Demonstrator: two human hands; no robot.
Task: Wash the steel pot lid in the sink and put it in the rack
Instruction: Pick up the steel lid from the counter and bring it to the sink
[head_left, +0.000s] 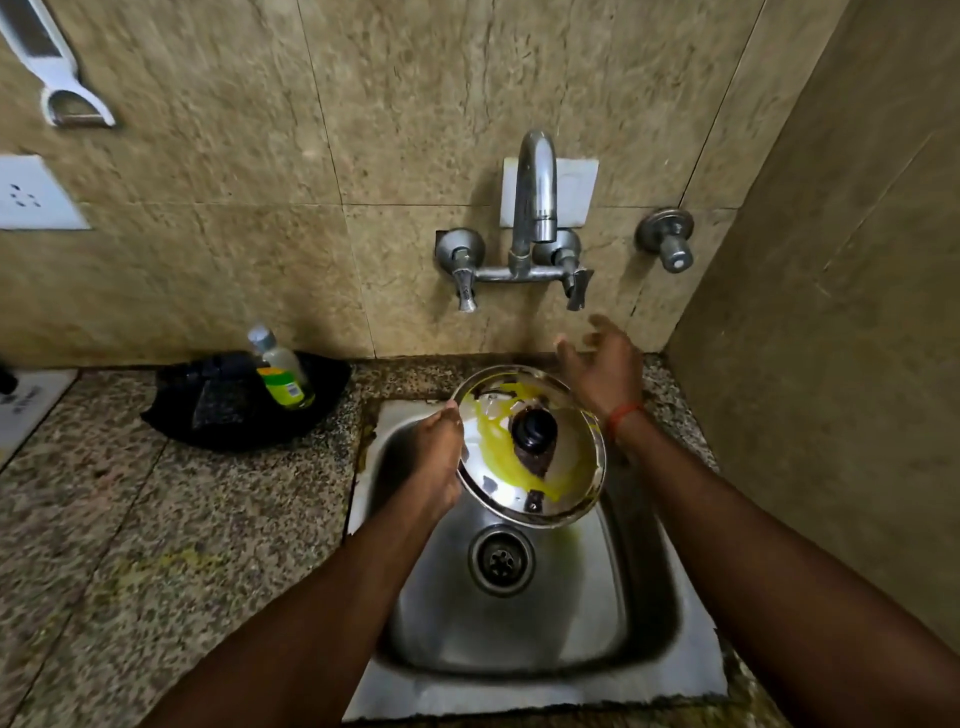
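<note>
Steel pot lid (566, 460), round, black-knobbed, yellow-smeared, tilted over far end of steel sink (519, 629) | left hand (436, 457): grip curled round lid's left rim | right hand (605, 374): fingers spread, holding nothing, far-right of lid, nearer right chrome tap lever (578, 288)

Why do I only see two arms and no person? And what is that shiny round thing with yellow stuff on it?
The camera sits on the person's head and looks down, so you see only their arms. The left hand grips the edge of a steel pot lid, smeared with yellow food, above the sink. The right hand is open and holds nothing; it reaches up near the tap on the wall. No water is running. On the stone counter to the left, a bottle leans in a black tray.
</note>
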